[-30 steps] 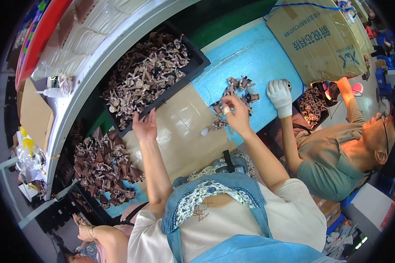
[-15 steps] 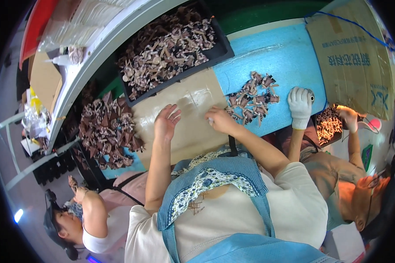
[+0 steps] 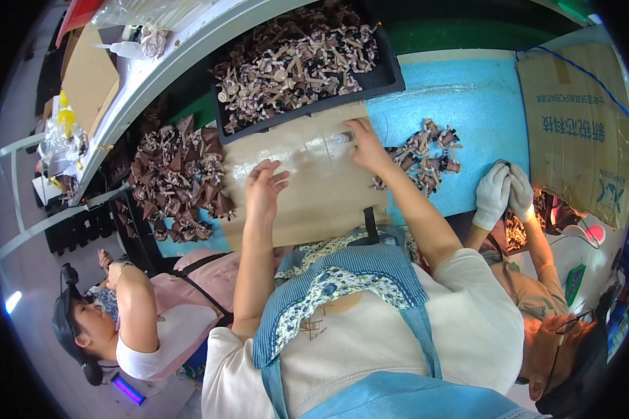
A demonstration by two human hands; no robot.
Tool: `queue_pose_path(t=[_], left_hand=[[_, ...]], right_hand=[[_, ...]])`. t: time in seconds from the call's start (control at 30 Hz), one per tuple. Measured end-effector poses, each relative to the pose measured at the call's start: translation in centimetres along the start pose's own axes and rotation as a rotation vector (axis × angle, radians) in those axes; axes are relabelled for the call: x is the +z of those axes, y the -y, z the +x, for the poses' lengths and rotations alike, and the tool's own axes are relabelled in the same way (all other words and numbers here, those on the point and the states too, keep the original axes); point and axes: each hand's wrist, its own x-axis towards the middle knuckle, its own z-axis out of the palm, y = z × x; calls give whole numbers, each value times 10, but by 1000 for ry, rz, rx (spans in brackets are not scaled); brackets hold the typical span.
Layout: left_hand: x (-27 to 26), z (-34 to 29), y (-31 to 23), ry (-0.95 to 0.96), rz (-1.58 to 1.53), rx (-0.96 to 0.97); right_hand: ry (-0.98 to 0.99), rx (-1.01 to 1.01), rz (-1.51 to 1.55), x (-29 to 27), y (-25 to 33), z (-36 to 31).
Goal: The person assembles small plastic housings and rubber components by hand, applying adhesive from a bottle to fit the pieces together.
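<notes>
My left hand (image 3: 264, 192) is over the left part of the brown cardboard sheet (image 3: 286, 223), its fingers loosely bent and apart, with nothing in them. My right hand (image 3: 367, 150) is at the sheet's far right, fingers curled toward a small whitish piece (image 3: 340, 138) by the fingertips; blur hides what it is. Right of that hand, a loose heap of small brown and pinkish figure-like pieces (image 3: 433, 157) lies on the blue mat (image 3: 461, 91). A black tray (image 3: 391, 82) full of similar pieces stands beyond the sheet.
A pile of brown pointed pieces (image 3: 182, 178) lies left of the sheet. At right, a co-worker's white-gloved hands (image 3: 502, 194) meet at the mat's edge, near a cardboard box (image 3: 573, 126). Another person (image 3: 136, 307) sits at left. A white shelf edge (image 3: 168, 66) crosses the upper left.
My right hand has moved away from me and slightly right, to the sheet's far side. My left hand has curled a little. The right co-worker's hands have come together. The whole view has shifted.
</notes>
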Motion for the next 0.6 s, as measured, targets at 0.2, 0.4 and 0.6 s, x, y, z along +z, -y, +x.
queue_pose_path(t=[0.2, 0.4, 0.6], left_hand=[[-65, 99, -28, -621, 529, 617], [-72, 182, -86, -580, 751, 344], [-24, 181, -91, -579, 485, 245]], right_hand=[[-433, 276, 97, -65, 4, 22], [-508, 376, -122, -72, -56, 135], [-103, 604, -81, -89, -72, 170]])
